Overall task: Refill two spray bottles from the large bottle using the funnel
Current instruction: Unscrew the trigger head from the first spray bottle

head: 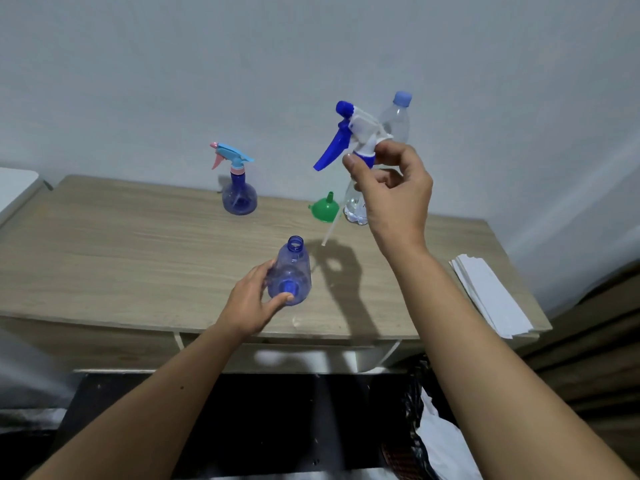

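My left hand grips an uncapped, clear blue spray bottle standing upright near the table's front edge. My right hand holds its blue-and-white trigger head in the air above and to the right, its dip tube hanging down. A green funnel lies mouth-down at the back of the table. Right behind my right hand stands the large clear bottle with a pale blue cap. A second spray bottle, round and blue with a light blue and pink trigger, stands closed at the back left.
The wooden table stands against a pale wall. A stack of white paper lies on its right end. Plastic bags sit on the floor below at the right.
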Available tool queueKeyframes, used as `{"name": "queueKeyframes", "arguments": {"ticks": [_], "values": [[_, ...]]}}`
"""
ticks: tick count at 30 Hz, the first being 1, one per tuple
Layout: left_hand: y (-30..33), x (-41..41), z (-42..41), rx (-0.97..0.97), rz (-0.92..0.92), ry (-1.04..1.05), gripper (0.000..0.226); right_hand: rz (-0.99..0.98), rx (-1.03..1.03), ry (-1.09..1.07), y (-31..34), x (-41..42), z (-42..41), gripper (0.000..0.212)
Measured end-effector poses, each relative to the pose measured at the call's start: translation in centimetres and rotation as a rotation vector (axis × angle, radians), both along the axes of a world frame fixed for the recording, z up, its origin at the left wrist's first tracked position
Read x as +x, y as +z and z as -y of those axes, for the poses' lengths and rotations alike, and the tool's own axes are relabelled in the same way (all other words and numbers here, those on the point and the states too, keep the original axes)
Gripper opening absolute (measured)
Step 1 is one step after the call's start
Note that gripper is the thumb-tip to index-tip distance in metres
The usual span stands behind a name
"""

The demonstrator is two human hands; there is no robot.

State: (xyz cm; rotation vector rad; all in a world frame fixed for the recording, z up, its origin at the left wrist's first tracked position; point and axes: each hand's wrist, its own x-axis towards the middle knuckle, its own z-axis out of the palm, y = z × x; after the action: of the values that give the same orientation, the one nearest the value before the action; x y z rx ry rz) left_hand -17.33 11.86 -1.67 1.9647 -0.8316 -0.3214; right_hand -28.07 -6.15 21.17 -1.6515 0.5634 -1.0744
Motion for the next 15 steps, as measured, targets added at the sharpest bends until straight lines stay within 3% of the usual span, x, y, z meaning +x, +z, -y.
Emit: {"name": "queueKeyframes", "arguments": {"ticks": [5, 15], "values": [[0.5, -0.6, 0.1, -0.012, -0.025, 0.008, 0.088, -0.098, -0.018, -0.080, -2.1, -0.9, 1.6, 0.034], [-0.4, -0.1, 0.4, 0.003, 0.020, 0.054, 0.082, -0.526, 0.073, -0.195, -16.0, -3.8, 3.2, 0.022]]}}
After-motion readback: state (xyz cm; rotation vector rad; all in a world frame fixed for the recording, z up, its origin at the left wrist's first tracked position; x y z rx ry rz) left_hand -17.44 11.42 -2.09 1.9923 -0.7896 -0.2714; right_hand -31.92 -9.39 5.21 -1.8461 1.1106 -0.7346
